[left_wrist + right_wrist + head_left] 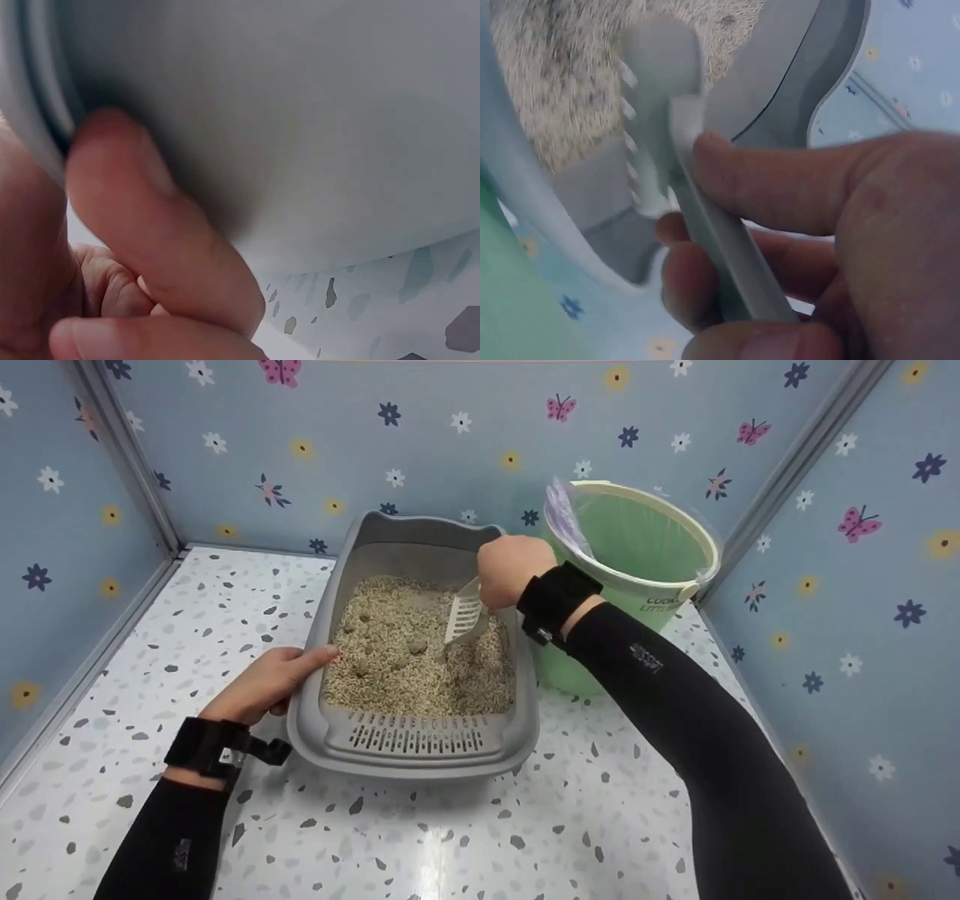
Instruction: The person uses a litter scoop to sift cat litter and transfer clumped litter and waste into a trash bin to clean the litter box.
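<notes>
A grey litter box (pixel 420 761) filled with grainy tan litter (pixel 390 682) stands on the floor, a few clumps and pits showing in the litter. My left hand (pixel 262 684) grips the box's left rim, thumb over the top; in the left wrist view its index finger (pixel 161 225) bends under the rim. My right hand (pixel 516 570) holds a pale slotted litter scoop (pixel 465 619) above the right side of the box, the scoop's tip down at the litter. In the right wrist view thumb and fingers wrap the scoop's handle (pixel 735 255).
A light green bucket (pixel 637 536) with a cream rim and a clear liner stands right of the box, beside my right forearm. A lilac plastic bag edge (pixel 566 514) hangs over its rim. Flowered blue wall panels (pixel 450 442) enclose the speckled white floor (pixel 187 615).
</notes>
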`<state>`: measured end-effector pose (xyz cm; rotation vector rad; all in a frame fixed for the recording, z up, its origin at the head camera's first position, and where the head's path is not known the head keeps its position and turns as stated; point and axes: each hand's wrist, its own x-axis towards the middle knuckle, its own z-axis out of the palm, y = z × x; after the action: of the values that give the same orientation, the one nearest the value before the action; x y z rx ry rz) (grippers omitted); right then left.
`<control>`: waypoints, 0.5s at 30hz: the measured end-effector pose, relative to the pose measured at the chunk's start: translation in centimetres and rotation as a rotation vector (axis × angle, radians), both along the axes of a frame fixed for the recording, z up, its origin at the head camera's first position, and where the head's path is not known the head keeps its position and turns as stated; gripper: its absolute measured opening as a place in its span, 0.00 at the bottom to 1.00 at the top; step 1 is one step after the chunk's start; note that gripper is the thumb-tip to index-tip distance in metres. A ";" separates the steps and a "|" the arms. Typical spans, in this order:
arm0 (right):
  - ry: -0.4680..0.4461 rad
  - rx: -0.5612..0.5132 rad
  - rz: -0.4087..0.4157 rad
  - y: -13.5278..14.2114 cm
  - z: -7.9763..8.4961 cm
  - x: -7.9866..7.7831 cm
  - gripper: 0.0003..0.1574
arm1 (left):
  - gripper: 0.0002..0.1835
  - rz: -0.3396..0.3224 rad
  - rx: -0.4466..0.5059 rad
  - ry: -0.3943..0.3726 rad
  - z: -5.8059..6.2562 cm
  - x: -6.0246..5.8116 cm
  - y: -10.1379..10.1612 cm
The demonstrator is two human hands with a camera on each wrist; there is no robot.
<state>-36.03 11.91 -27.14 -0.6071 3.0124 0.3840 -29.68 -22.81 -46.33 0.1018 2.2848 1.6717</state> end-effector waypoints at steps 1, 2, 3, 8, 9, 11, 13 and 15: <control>0.016 0.044 0.022 -0.4 0.3 0.3 0.23 | 0.40 -0.001 0.005 -0.001 0.0 0.0 0.0; 0.028 0.088 0.041 -0.7 0.5 0.7 0.24 | 0.39 0.000 0.008 -0.002 0.0 0.0 0.0; 0.042 0.129 0.059 -1.1 0.7 1.0 0.25 | 0.39 0.000 0.009 -0.002 0.0 0.0 -0.1; 0.136 0.311 0.150 -2.7 0.6 2.3 0.28 | 0.39 -0.002 0.003 -0.002 -0.1 0.0 -0.1; 0.155 0.344 0.168 -3.0 0.4 2.4 0.28 | 0.39 -0.001 0.002 -0.003 -0.1 0.0 -0.1; 0.187 0.411 0.202 -3.6 0.1 2.7 0.29 | 0.39 -0.003 -0.002 -0.002 -0.2 0.1 -0.2; 0.207 0.472 0.221 -4.2 -0.1 2.9 0.29 | 0.38 -0.004 -0.005 0.002 -0.2 0.1 -0.2; 0.220 0.522 0.224 -4.7 -0.3 3.2 0.30 | 0.37 -0.004 -0.009 0.003 -0.2 0.2 -0.2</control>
<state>-32.82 7.18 -27.39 -0.8918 2.8400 1.2706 -29.53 -22.98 -46.57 0.1067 2.2930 1.6605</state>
